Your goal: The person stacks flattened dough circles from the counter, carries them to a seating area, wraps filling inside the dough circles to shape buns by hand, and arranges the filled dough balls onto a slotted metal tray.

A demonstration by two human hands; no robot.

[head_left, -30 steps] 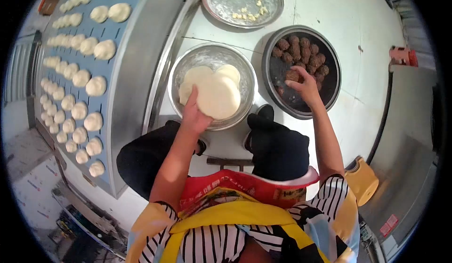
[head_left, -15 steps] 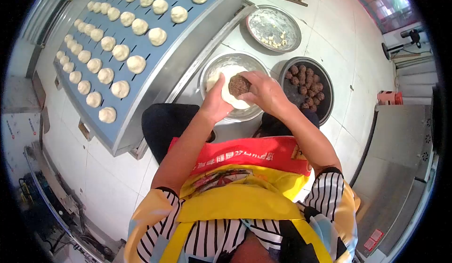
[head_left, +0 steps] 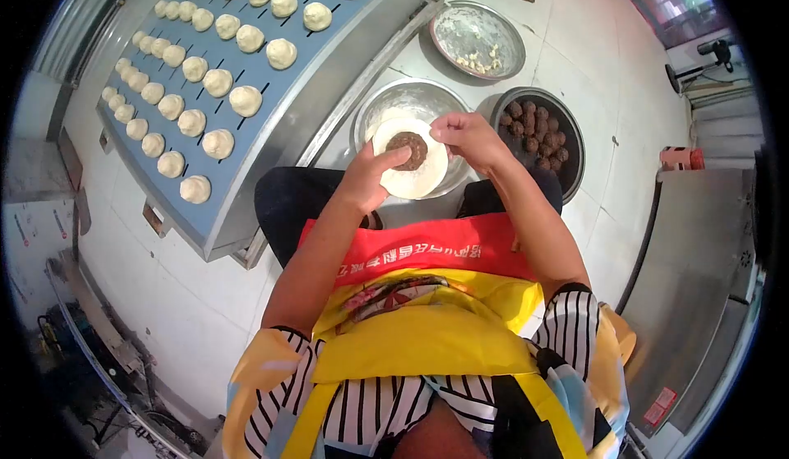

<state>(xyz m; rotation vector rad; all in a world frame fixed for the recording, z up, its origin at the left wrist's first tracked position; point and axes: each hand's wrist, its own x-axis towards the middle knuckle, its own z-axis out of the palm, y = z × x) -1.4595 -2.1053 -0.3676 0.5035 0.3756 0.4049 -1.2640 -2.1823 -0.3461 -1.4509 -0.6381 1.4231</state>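
Observation:
My left hand point(head_left: 367, 177) supports a flat round dough wrapper point(head_left: 419, 184) from beneath, its thumb pressing on a ball of brown filling point(head_left: 407, 152) that sits in the middle of the dough. At the wrapper's upper right edge, my right hand point(head_left: 470, 140) pinches the rim between thumb and fingers. Both hands are above a metal bowl point(head_left: 380, 96) with flour-like residue on its inner wall. The fingers of my left hand under the dough are hidden.
On the left, a blue slotted tray point(head_left: 218, 227) carries rows of pleated buns point(head_left: 246, 101). To the right stands a dark pan point(head_left: 579, 151) of brown filling balls point(head_left: 538, 127). Behind it, another metal bowl point(head_left: 464, 30) contains dough scraps.
My right hand has let go of the filling ball and moved to the wrapper's edge. My left thumb now rests on the filling. The camera view has shifted slightly.

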